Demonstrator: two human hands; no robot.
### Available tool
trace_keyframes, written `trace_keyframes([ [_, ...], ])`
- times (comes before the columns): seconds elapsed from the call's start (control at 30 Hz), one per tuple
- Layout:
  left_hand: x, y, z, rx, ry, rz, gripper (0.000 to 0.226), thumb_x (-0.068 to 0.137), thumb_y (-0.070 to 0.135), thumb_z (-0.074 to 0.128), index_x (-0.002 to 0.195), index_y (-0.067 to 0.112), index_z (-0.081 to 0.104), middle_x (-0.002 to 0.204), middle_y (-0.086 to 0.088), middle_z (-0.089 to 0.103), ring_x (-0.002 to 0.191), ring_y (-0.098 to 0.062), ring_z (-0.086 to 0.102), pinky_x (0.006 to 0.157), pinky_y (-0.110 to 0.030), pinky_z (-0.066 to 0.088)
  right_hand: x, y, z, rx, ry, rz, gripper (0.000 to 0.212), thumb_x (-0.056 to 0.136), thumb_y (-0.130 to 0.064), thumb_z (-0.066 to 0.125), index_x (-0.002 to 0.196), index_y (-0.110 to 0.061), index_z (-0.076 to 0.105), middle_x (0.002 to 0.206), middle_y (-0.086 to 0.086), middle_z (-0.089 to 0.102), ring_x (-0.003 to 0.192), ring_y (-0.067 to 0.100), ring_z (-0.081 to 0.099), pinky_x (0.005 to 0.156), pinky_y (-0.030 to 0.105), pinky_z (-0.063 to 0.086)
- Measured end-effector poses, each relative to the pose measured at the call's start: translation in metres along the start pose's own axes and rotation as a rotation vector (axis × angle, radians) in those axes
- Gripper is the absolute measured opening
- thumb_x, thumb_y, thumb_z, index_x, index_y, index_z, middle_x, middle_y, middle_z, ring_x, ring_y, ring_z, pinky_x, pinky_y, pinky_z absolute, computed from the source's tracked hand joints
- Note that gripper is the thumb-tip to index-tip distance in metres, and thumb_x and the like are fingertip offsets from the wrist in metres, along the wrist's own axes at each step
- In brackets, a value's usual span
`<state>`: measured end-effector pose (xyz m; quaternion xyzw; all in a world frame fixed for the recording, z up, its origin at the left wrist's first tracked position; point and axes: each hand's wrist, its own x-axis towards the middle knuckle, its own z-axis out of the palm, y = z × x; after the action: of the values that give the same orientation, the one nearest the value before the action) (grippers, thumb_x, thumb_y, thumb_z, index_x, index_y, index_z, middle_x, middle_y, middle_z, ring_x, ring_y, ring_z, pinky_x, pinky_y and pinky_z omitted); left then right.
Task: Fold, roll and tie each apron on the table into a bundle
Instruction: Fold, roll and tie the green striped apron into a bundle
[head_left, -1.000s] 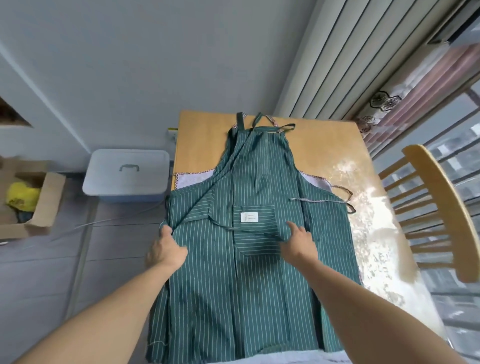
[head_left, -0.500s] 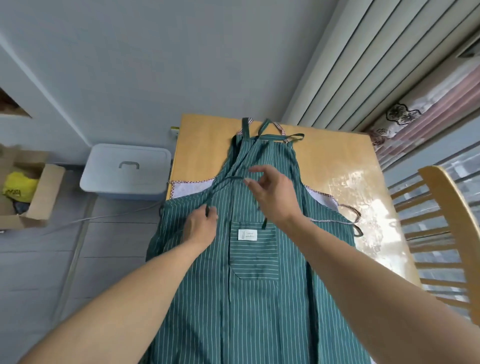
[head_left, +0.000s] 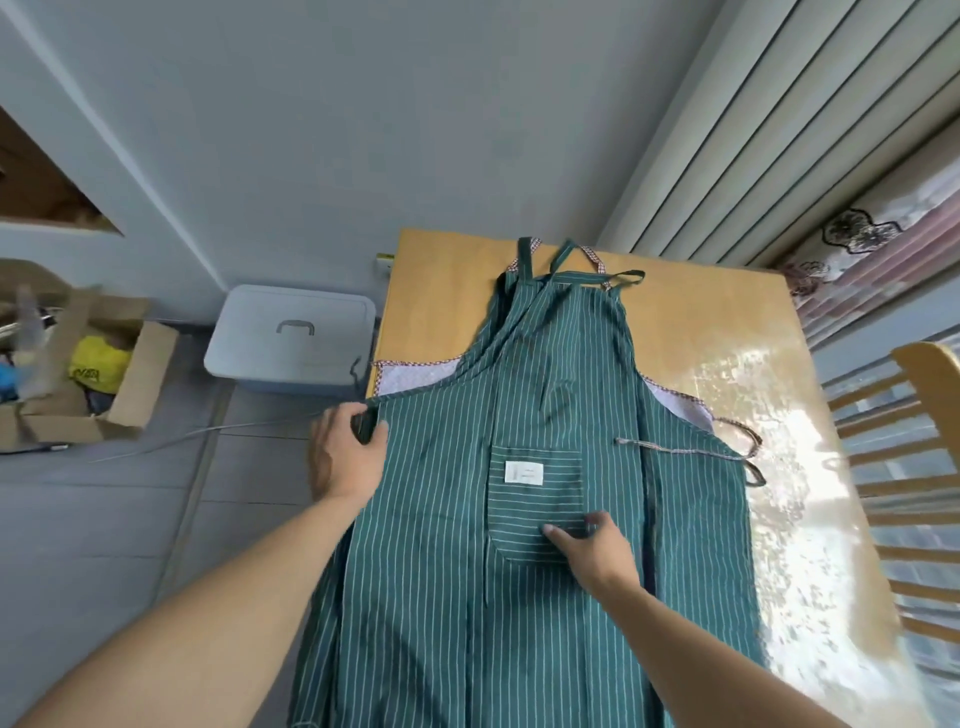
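Note:
A green apron with thin white stripes (head_left: 519, 597) lies spread flat on the wooden table (head_left: 447, 291), bib pointing away from me. It has a front pocket with a white label (head_left: 523, 473). A pale apron with red-checked trim (head_left: 415, 375) lies underneath and shows at both sides. My left hand (head_left: 345, 457) grips the green waist tie at the apron's left edge, over the table's left side. My right hand (head_left: 592, 545) rests on the pocket's lower edge with fingers pressing the fabric. A thin tie (head_left: 691, 451) lies across the apron's right side.
A wooden chair (head_left: 924, 499) stands at the table's right side. On the floor to the left sit a grey lidded storage box (head_left: 291, 338) and an open cardboard box (head_left: 88, 379) holding a yellow bag. A radiator or blind runs along the back right wall.
Both hands left the tie near the bib. My left hand moved out to the apron's left edge with the tie in it, and my right hand dropped to the pocket.

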<state>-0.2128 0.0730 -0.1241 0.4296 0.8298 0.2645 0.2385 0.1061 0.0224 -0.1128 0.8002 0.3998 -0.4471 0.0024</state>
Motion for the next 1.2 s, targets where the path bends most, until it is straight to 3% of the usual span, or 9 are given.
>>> trace_keyframes([
  [0.2,-0.056,0.01,0.033,0.253,-0.266,0.399,0.067,0.088,0.046,0.07,0.146,0.022,0.047,0.156,0.001,0.038,0.146,-0.02,0.032,0.123,-0.041,0.024,-0.021,0.019,0.007,0.208,-0.201,0.071,0.033,0.087,-0.034,0.08,0.107,-0.014,0.063,0.116,0.004,0.072,0.087,0.008,0.063,0.097,0.031,0.05],
  [0.33,-0.087,-0.001,0.043,0.429,-0.511,0.549,0.089,0.089,0.06,0.062,0.16,0.03,0.017,0.169,0.005,0.004,0.156,-0.017,-0.004,0.124,-0.041,-0.007,-0.034,0.034,-0.01,0.331,-0.173,0.101,0.078,0.073,-0.05,0.086,0.129,-0.004,0.057,0.107,0.007,0.074,0.089,0.02,0.071,0.084,0.036,0.059],
  [0.47,-0.108,-0.006,0.045,0.542,-0.584,0.497,0.088,0.093,0.051,0.063,0.161,0.028,0.013,0.17,0.0,-0.006,0.156,-0.021,-0.011,0.126,-0.046,-0.005,-0.055,0.057,-0.018,0.151,-0.289,0.114,0.117,0.066,-0.069,0.083,0.154,-0.006,0.036,0.151,0.013,0.05,0.13,0.029,0.053,0.097,0.038,0.05],
  [0.6,-0.118,-0.014,0.042,0.577,-0.688,0.482,0.113,0.078,0.061,0.074,0.161,0.031,0.004,0.168,0.002,-0.016,0.154,-0.022,-0.017,0.125,-0.052,-0.006,-0.063,0.11,0.008,-0.022,-0.521,0.215,0.144,0.034,-0.081,0.088,0.153,-0.016,0.038,0.155,0.007,0.046,0.142,0.029,0.045,0.117,0.048,0.039],
  [0.7,-0.125,-0.015,0.038,0.644,-0.768,0.515,0.129,0.068,0.066,0.08,0.161,0.033,-0.004,0.166,0.001,-0.025,0.152,-0.023,-0.024,0.122,-0.059,-0.008,-0.099,0.11,0.017,-0.026,-0.528,0.304,0.109,0.065,-0.049,0.088,0.151,-0.007,0.034,0.146,0.015,0.053,0.134,0.035,0.054,0.109,0.047,0.049],
  [0.8,-0.139,-0.012,0.037,0.72,-0.847,0.597,0.136,0.065,0.065,0.083,0.159,0.035,-0.011,0.162,-0.002,-0.034,0.149,-0.025,-0.032,0.121,-0.062,-0.011,-0.106,0.119,0.015,0.169,-0.503,0.355,0.099,0.063,-0.02,0.092,0.145,-0.007,0.037,0.129,0.019,0.057,0.103,0.038,0.071,0.081,0.042,0.063],
  [0.9,-0.161,-0.012,0.04,0.801,-0.918,0.652,0.144,0.063,0.061,0.086,0.157,0.035,-0.02,0.156,-0.004,-0.043,0.144,-0.03,-0.04,0.116,-0.064,-0.019,-0.111,0.119,0.009,0.185,-0.483,0.287,0.118,0.068,-0.027,0.093,0.16,-0.012,0.02,0.155,0.021,0.038,0.115,0.037,0.06,0.086,0.041,0.062],
  [1.03,-0.174,-0.027,0.039,0.842,-0.924,0.687,0.152,0.059,0.059,0.089,0.154,0.036,-0.027,0.153,-0.004,-0.048,0.14,-0.03,-0.044,0.117,-0.061,-0.021,-0.101,0.115,0.003,0.427,-0.287,0.167,0.076,0.09,-0.04,0.073,0.153,-0.016,0.039,0.156,0.011,0.043,0.135,0.034,0.047,0.109,0.046,0.045],
  [1.2,-0.164,-0.045,0.024,0.853,-0.969,0.757,0.157,0.055,0.06,0.09,0.15,0.04,-0.033,0.151,-0.002,-0.051,0.139,-0.027,-0.047,0.117,-0.057,-0.023,-0.082,0.094,0.012,0.588,-0.152,0.191,0.058,0.094,-0.026,0.072,0.147,-0.019,0.049,0.143,0.011,0.055,0.129,0.032,0.049,0.098,0.044,0.044],
])
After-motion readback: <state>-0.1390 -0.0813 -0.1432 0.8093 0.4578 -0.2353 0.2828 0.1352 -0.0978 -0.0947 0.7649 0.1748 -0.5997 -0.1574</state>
